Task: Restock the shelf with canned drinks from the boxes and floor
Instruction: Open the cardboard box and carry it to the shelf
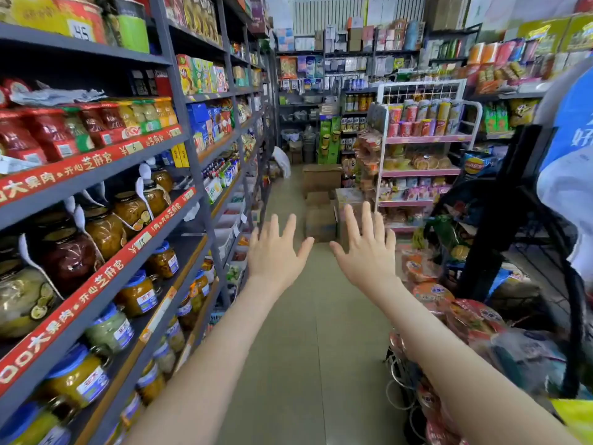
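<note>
I stand in a narrow shop aisle. My left hand (pixel 276 252) and my right hand (pixel 365 248) are both stretched out in front of me with the fingers spread, holding nothing. Brown cardboard boxes (pixel 321 216) sit stacked on the floor further down the aisle, beyond my hands. The tall grey shelf (pixel 179 200) runs along my left side, filled with glass jars of preserved fruit (pixel 134 293) and red snack packs. I cannot make out any canned drinks near my hands.
A pink wire rack (pixel 423 139) of cups and snacks stands on the right. Bags of snacks (pixel 462 313) and a black fan frame (pixel 513 220) crowd the right foreground. A person's blue and white sleeve (pixel 571 149) is at the right edge. The tiled floor (pixel 308 348) runs between.
</note>
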Demonstrator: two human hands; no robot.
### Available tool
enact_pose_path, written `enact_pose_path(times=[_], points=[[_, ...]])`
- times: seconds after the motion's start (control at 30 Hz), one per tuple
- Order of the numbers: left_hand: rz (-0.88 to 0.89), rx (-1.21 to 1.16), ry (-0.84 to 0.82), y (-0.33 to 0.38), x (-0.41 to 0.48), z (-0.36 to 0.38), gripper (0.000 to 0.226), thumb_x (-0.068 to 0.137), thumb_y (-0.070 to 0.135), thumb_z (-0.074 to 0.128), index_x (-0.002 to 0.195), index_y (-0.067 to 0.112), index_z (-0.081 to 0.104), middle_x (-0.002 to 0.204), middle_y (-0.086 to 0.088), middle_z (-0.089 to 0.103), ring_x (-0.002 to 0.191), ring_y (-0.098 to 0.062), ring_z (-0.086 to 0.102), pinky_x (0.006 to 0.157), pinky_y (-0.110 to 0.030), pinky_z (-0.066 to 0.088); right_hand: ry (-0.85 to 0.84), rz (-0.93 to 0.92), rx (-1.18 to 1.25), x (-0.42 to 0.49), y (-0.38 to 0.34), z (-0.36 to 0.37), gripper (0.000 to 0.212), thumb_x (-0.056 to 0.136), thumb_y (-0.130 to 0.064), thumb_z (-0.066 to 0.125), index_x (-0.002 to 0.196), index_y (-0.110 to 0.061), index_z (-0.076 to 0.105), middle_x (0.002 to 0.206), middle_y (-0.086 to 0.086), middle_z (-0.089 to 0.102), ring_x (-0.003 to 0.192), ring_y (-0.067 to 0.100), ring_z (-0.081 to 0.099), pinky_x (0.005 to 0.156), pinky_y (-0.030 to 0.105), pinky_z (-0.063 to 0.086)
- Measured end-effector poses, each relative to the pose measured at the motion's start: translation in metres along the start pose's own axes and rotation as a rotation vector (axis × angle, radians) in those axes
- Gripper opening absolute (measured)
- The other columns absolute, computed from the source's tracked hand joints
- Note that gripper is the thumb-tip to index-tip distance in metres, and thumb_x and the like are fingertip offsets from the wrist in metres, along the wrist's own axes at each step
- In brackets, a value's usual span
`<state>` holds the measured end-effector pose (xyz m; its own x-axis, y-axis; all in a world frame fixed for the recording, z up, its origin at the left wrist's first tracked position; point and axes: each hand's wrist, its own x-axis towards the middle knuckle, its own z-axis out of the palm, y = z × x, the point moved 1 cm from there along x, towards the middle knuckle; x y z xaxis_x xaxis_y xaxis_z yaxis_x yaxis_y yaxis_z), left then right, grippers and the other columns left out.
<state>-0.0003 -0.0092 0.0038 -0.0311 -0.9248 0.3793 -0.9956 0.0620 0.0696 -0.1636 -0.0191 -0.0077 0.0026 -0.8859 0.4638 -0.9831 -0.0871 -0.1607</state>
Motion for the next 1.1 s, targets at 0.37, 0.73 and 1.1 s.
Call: enact_pose_path(times=[0.37, 0.73, 1.1], points=[[-0.089, -0.053, -0.301, -0.087, 0.118, 0.137, 0.056, 0.098, 0.045, 0.039, 0.143, 0.015, 0.029, 0.134, -0.011, 0.047, 0.119, -0.030, 0.049, 0.082, -0.038, 0.046, -0.412, 0.029, 0.247, 0.127, -0.048, 0.174, 0.034, 0.097, -0.025, 0.039, 0.125, -0.006, 0.045, 0.127, 0.016, 0.050, 0.115, 0.034, 0.050, 0.082, 0.038, 0.043], [-0.052, -0.061, -0.501, -0.174, 0.340, 0.270, 0.058, 0.097, 0.043, 0.041, 0.146, 0.015, 0.027, 0.140, -0.010, 0.043, 0.126, -0.030, 0.045, 0.091, -0.039, 0.043, -0.526, 0.068, 0.244, 0.335, -0.072, 0.342, 0.041, 0.098, -0.025, 0.038, 0.135, -0.007, 0.036, 0.133, 0.016, 0.045, 0.117, 0.034, 0.047, 0.086, 0.040, 0.044], [0.019, -0.135, -0.553, -0.190, 0.623, 0.443, 0.061, 0.095, 0.043, 0.042, 0.147, 0.015, 0.026, 0.140, -0.011, 0.044, 0.123, -0.032, 0.047, 0.093, -0.040, 0.042, -0.545, 0.165, 0.207, 0.601, -0.016, 0.531, 0.048, 0.098, -0.028, 0.039, 0.141, -0.008, 0.029, 0.137, 0.014, 0.041, 0.121, 0.032, 0.044, 0.087, 0.041, 0.045]])
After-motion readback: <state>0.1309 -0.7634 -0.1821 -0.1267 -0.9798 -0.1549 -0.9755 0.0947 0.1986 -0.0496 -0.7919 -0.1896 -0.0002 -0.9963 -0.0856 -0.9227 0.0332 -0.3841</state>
